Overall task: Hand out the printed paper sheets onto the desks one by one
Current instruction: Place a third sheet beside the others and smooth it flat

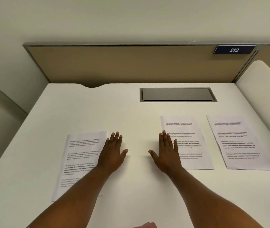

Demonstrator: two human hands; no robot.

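Three printed paper sheets lie flat on a white desk [131, 112]. The left sheet [80, 155] is near the front left, partly under my left forearm. My left hand [113, 152] lies flat, palm down, at that sheet's right edge, fingers spread. The middle sheet [190, 139] lies right of centre. My right hand [167, 152] rests palm down over its left edge, fingers spread. The right sheet [241, 142] lies beyond it, untouched. Neither hand holds anything.
A grey cable hatch [178, 94] is set into the desk at the back. A tan partition [122, 63] with a blue "212" sign [234, 50] closes the far side. A white side panel [262, 89] rises on the right. Something pink [147, 225] shows at the bottom edge.
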